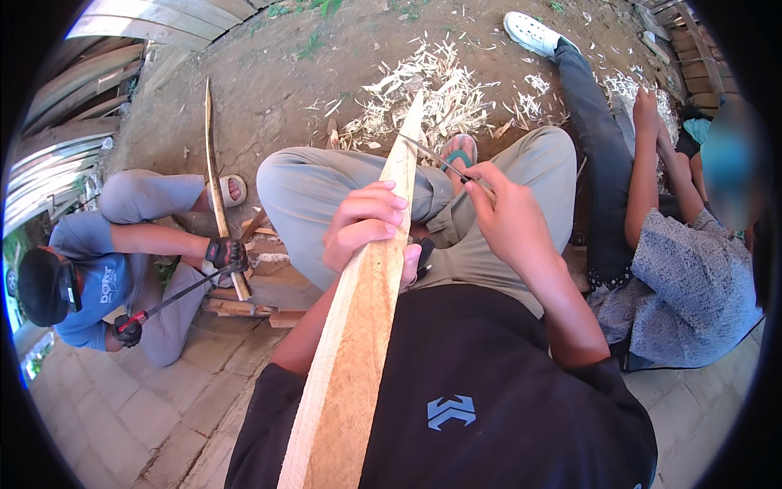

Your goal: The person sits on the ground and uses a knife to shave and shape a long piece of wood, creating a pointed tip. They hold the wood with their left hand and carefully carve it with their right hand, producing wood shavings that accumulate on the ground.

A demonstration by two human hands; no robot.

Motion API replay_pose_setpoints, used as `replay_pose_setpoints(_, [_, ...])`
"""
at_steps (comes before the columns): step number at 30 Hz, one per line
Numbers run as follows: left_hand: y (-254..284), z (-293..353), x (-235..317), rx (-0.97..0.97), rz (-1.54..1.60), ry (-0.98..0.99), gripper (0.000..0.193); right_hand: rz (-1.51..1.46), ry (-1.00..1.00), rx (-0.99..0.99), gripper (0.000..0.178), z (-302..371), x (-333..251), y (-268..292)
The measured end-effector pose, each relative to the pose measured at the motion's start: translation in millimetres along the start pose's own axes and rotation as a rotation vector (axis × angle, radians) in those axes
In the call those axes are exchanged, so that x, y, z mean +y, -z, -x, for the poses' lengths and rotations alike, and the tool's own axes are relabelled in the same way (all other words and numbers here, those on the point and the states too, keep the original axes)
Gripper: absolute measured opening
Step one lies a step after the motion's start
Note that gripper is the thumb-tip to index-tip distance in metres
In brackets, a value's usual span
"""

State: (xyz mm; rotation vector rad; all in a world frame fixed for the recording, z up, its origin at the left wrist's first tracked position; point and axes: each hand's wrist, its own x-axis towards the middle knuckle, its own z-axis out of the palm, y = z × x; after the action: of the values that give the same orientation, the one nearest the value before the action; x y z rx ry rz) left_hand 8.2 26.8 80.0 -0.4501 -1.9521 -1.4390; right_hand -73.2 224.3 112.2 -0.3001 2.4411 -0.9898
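Note:
A long pale wooden stake (362,326) runs from my chest up to a tapered tip near the shavings. My left hand (366,224) is wrapped around the stake about midway, steadying it over my lap. My right hand (509,216) grips the handle of a thin-bladed knife (436,157); the blade lies against the stake's right edge near the tip. I am seated with knees bent in grey trousers.
A pile of pale wood shavings (440,90) covers the dirt ahead. At left a person in a blue shirt (106,277) works another long stick (216,179) with a blade. At right another person (676,269) sits close. Stacked planks (73,98) stand far left.

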Motion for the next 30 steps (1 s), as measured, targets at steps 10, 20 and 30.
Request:
replay_pose_setpoints(10, [-6.7,-1.3,-1.9,0.047,0.021,0.046,0.036,0.097,0.071,0.007,0.015,5.9,-15.7,12.2])
replay_pose_setpoints(20, [-1.3,0.0,-2.6,-0.103,0.027,0.03,0.038,0.251,0.073,-0.012,0.027,-1.0,-16.8,0.7])
replay_pose_setpoints(30, [-1.8,-7.8,-5.0,-0.138,0.09,0.036,0.039,0.206,0.082,-0.039,0.015,-8.9,-25.6,19.9])
